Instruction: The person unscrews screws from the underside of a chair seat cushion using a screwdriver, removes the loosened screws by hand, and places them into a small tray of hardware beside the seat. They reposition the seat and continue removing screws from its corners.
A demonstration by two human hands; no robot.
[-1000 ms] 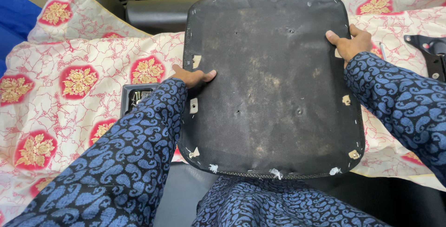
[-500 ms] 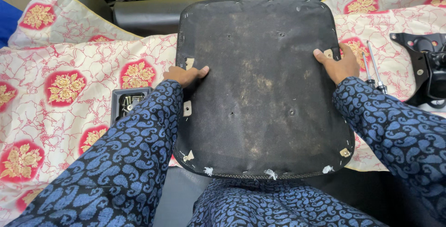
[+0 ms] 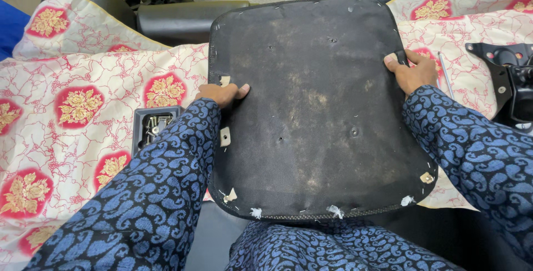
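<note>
Across the person's lap lay a black seat panel (image 3: 311,110), underside up, its dusty fabric stapled round the edge and torn in small white tufts along the near rim. It stretched between the two hands, tilted slightly toward the person. The left hand (image 3: 222,93) gripped the panel's left edge, fingers curled over onto the dark surface, thumb hidden beneath. The right hand (image 3: 411,72) clasped the right edge higher up, fingers wrapped round the rim. Both sleeves were blue with a paisley pattern. Under the panel spread a cream cloth (image 3: 83,104) with red and gold flowers. On it, just beside the left forearm, sat a small black tray of screws (image 3: 151,127). A black metal bracket (image 3: 508,77) lay well off to the right.
</note>
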